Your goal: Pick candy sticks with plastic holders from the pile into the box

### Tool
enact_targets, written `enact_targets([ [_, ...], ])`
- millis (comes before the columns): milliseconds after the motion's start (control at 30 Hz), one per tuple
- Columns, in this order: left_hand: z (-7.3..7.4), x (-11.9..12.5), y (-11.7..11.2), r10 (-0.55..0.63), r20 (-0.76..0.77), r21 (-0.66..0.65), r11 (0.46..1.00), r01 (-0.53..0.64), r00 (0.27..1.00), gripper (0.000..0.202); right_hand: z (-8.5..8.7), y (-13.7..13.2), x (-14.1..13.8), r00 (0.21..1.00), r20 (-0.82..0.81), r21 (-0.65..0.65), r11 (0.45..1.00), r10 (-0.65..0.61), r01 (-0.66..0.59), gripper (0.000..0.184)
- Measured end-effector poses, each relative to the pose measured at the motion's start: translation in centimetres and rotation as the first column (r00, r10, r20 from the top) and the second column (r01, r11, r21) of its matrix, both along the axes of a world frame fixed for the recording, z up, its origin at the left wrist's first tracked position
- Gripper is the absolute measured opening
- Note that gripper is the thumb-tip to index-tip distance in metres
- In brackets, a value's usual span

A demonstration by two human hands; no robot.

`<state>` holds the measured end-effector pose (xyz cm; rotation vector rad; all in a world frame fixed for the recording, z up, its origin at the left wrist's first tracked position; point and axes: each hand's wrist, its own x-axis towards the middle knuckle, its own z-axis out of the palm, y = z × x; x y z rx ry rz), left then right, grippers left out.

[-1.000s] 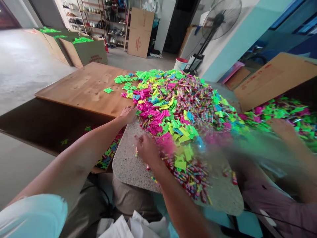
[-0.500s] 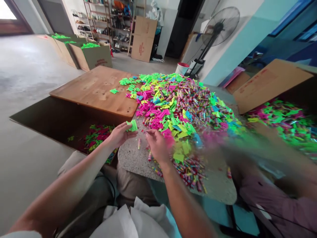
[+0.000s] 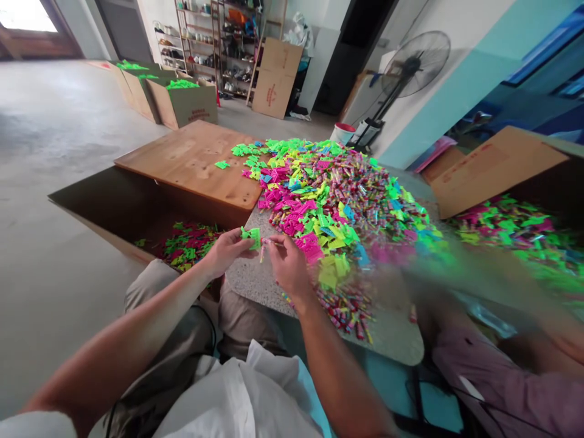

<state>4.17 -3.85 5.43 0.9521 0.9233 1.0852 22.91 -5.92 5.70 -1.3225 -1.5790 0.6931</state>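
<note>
Head | left fingers (image 3: 234, 237) pinch green piece (image 3: 254, 238) | right fingers (image 3: 280, 241) pinch tube (image 3: 265, 241), long axis sideways, tip left

I am seeing bright green on my held piece (image 3: 254, 238), speckled grey on the worktop (image 3: 255, 287), pink, yellow, green and blue across the heaped pieces (image 3: 309, 247), knotted orange-brown on the board (image 3: 196, 159).
</note>
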Motion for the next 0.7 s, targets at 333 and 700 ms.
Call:
enact_targets([
  [333,0.3,-0.3,-0.5,-0.066,0.221,-0.173,0.979,0.106,0.973,0.024,-0.4,-0.5,-0.3,0.9,-0.432,-0.23,0.957,0.064,-0.179,0.036],
  [700,-1.1,-0.3,-0.9,-0.092,0.287,-0.21,0.965,0.157,0.953,0.028,-0.5,-1.0,-0.1,0.899,-0.419,-0.219,0.946,0.13,-0.239,0.035],
])
